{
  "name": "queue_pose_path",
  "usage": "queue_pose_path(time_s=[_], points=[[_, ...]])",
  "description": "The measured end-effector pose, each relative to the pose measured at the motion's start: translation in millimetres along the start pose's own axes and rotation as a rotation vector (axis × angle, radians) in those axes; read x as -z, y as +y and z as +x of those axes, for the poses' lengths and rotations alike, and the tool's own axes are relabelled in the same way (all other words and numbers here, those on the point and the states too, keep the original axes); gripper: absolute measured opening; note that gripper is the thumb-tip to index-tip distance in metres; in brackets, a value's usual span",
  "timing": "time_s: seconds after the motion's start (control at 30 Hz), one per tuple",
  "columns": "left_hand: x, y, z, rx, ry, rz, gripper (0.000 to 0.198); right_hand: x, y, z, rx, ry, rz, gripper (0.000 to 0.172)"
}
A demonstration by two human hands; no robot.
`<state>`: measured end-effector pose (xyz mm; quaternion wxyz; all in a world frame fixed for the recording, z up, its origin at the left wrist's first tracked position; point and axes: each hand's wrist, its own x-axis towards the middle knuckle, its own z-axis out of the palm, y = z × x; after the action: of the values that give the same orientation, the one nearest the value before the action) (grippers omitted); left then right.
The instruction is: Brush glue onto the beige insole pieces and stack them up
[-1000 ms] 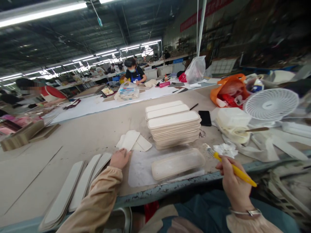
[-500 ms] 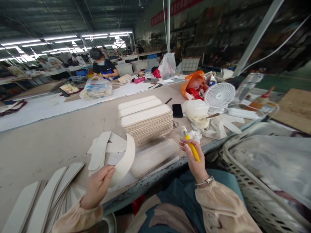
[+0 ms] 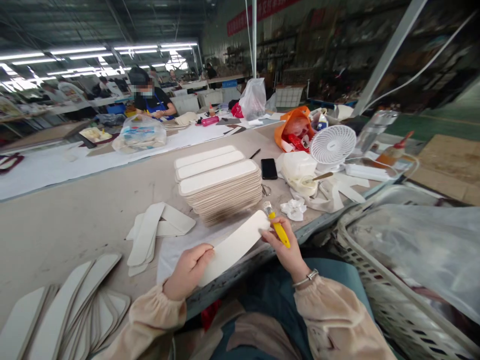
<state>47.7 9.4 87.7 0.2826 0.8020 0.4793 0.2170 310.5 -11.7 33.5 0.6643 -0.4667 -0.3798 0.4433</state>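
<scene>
While the left hand (image 3: 187, 270) holds a strip (image 3: 234, 245), pads (image 3: 219, 187) stand behind.

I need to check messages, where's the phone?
Head view, right of centre: the phone lies flat on the table between the stack and the white tub.

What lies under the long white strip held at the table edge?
A pale sheet on the table shows beside and below the white strip. What lies directly under it is covered.

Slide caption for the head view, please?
Left hand holds a white rounded strip; right hand, gripping a yellow-handled brush, touches its far end beside a stack of cream panels.
</scene>
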Motion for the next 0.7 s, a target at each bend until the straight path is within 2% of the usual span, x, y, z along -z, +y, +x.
queue_pose_path(time_s=[0.17, 0.3, 0.43, 0.57, 0.7], points=[[2.4, -12, 23, 0.162, -0.018, -0.124, 0.024, 2, 2, 9, 0.042, 0.167, 0.021, 0.041], [1.6, -27, 29, 0.238, -0.036, -0.233, 0.026, 3, 7, 13, 0.050, 0.172, -0.050, 0.042], [-3.2, -35, 32, 0.226, -0.019, -0.240, 0.026, 2, 12, 14, 0.052, 0.205, -0.123, 0.042], [-5.1, -47, 26, 0.292, 0.123, -0.238, 0.037, 3, 15, 17, 0.037, 0.217, -0.183, 0.044], [-7.0, -65, 5, 0.389, 0.290, -0.211, 0.040, 5, 19, 22, -0.001, 0.230, -0.192, 0.046]])
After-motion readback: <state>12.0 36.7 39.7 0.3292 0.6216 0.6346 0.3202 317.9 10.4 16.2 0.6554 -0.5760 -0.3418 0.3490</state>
